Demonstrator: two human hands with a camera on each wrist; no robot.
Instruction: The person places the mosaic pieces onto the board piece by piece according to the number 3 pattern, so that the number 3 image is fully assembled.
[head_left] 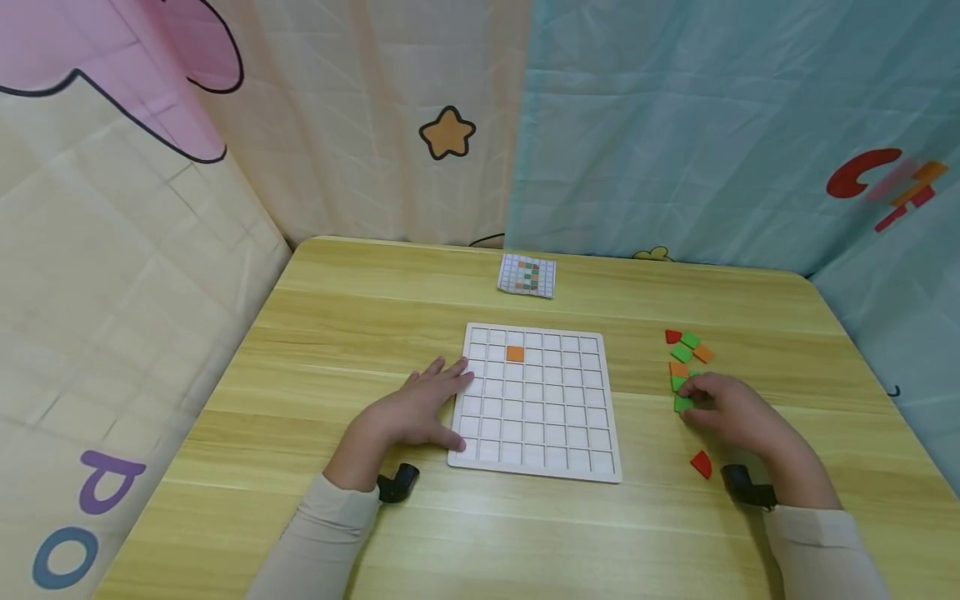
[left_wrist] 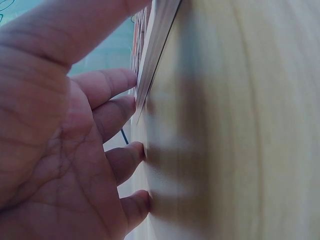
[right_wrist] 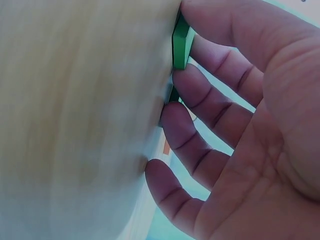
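A white square board [head_left: 536, 400] with a grid lies on the table, an orange square tile [head_left: 515, 354] in one of its upper cells. My left hand [head_left: 420, 408] rests at the board's left edge, fingers spread; in the left wrist view some fingertips touch the edge and others the tabletop. To the right of the board, my right hand [head_left: 738, 417] has thumb and fingers at both ends of a green tile [right_wrist: 182, 45], pinching it at table level. Another green tile [right_wrist: 173, 94] shows behind the fingers. My right hand partly covers the lower tile cluster.
Above that hand lie loose green tiles [head_left: 682, 352], an orange tile [head_left: 703, 353] and a red quarter-round tile [head_left: 673, 337]. A second red quarter-round tile [head_left: 701, 464] lies nearer me. A small printed pattern card [head_left: 527, 276] lies beyond the board. Curtains rise behind the table.
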